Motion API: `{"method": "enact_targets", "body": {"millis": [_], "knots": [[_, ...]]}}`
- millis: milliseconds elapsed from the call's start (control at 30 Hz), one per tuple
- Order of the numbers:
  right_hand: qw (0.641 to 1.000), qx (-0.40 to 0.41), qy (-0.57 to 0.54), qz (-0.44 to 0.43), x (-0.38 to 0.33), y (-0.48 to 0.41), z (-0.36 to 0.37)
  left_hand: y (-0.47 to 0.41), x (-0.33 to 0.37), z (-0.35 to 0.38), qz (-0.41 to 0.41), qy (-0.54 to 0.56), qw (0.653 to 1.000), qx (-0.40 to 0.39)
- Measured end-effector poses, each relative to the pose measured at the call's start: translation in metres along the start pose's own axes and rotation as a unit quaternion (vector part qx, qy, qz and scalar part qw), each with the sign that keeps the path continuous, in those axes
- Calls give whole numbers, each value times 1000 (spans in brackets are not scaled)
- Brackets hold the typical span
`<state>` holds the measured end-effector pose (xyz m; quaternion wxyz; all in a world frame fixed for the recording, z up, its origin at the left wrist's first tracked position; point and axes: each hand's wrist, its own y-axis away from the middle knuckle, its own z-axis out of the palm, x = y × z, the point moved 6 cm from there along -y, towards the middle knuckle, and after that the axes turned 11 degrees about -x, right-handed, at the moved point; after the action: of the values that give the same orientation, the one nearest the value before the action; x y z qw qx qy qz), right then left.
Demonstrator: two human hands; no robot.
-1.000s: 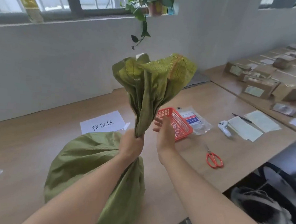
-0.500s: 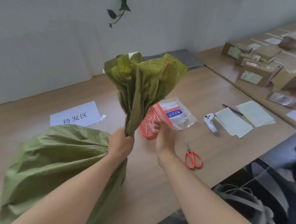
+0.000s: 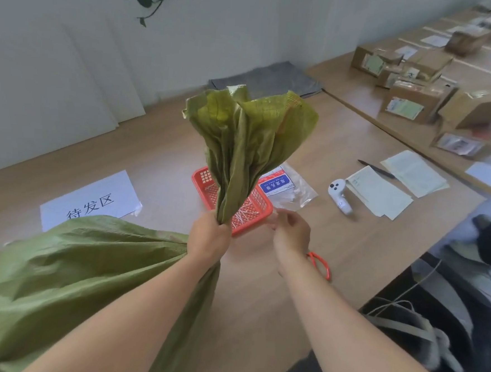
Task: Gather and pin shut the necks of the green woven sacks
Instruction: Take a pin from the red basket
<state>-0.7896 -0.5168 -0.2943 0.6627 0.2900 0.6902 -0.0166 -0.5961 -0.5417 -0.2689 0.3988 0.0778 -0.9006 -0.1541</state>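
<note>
One hand does the holding: your left hand (image 3: 209, 237), in the middle of the frame, is curled tight round the bunched neck (image 3: 232, 193) of the green sack (image 3: 72, 275). All the cloth is squeezed into one thick rope inside your fist. From there the neck goes nearly straight up, and its top fans out like a big leaf in the upper middle of the frame. Below your fist the fat part of the sack spreads to the lower left and lies on the table (image 3: 350, 245).

Your right hand (image 3: 292, 232) is just to the right of the fist, close but not touching the sack. Its fingers are curled in. They may pinch a thin pale strip, but it is too blurry, so I cannot tell. It is your only free hand, so I think it must do the pinning. The neck stands up, so the fastener should go across it, just above your left fist, where the bundle is thinnest.

The sack looks thin, crinkly and woven, olive green, with a paler rim on top. I think it will spring open if your fist lets go.

Behind the neck sits a red basket (image 3: 202, 180) with thin white strips inside. Orange scissors (image 3: 321, 268) peek out under your right wrist.
</note>
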Motion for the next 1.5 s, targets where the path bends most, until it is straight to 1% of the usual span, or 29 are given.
{"method": "enact_targets", "body": {"millis": [167,367,533,667,767,867,1033,1233,1400,1500], "knots": [[999,8,29,28,16,-42,-5,-28,0,24,-34,-4,999,5],[994,0,94,57,52,-105,3,-65,4,53,-55,-14,998,14],[983,-17,179,44,69,-153,0,-90,7,75,-77,-44,996,13],[973,-21,229,9,75,-183,0,-105,5,82,-90,-46,995,23],[950,-44,307,-24,79,-198,5,-113,1,81,-102,-53,993,36],[935,-59,349,-25,86,-205,11,-119,-2,79,-110,-46,992,44],[929,-49,367,-13,95,-212,16,-126,-5,78,-111,-37,992,41],[936,-39,351,4,99,-216,15,-128,-10,81,-114,-28,992,36],[950,-27,312,14,101,-214,8,-128,-10,80,-118,-32,992,30],[953,-14,304,7,98,-210,2,-126,-8,79,-116,-35,992,27]]}}
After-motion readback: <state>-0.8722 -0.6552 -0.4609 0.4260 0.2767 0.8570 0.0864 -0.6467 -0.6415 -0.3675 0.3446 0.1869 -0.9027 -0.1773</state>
